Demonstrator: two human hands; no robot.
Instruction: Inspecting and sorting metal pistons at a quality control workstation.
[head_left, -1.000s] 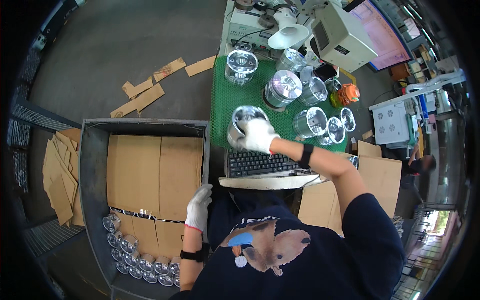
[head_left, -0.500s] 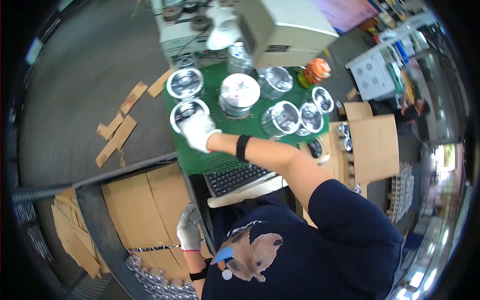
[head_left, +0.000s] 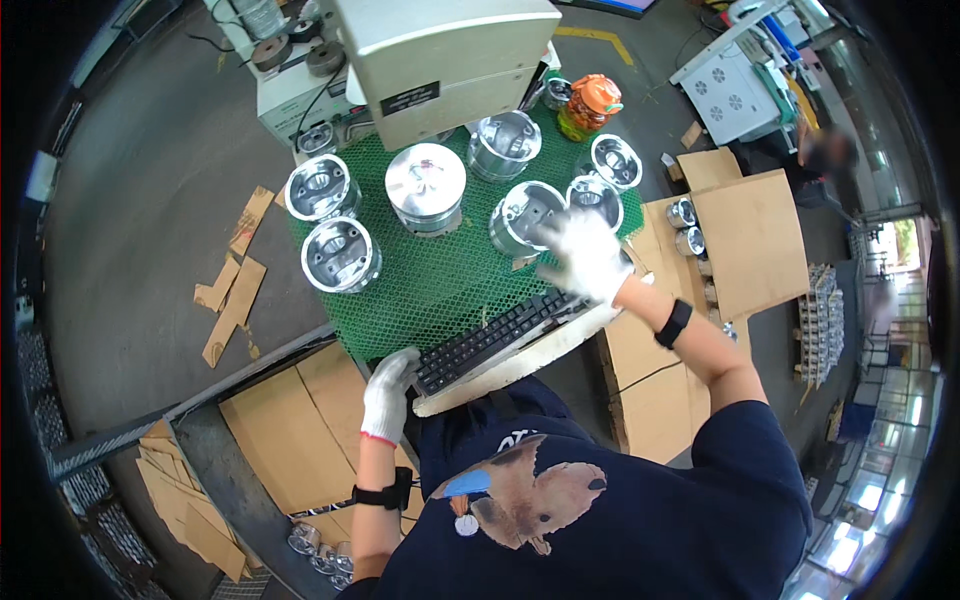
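Both of my hands wear white knit gloves. My right hand (head_left: 585,258), a little blurred, is over the right end of the black keyboard (head_left: 490,340); its thumb and fingers are apart and I see nothing in them. Just beyond it stand a metal piston (head_left: 522,218) and another piston (head_left: 596,202). My left hand (head_left: 388,392) is at the keyboard's left end, fingers stretched toward it, holding nothing visible. More pistons stand on the green mesh mat (head_left: 420,285): one crown up (head_left: 426,187) in the middle, and two open-side up, a far one (head_left: 322,188) and a near one (head_left: 341,255), at the left.
A beige boxy machine (head_left: 450,60) stands at the mat's far edge, with an orange-lidded jar (head_left: 590,105) to its right. An open cardboard box (head_left: 750,240) with pistons is on the right. Cardboard-lined bin (head_left: 285,430) lies lower left. Cardboard strips (head_left: 235,305) lie on the floor.
My right hand has left the near left piston and swung right to the keyboard's right end. My left hand has come up from beside the bin to the keyboard's left end. The view has shifted.
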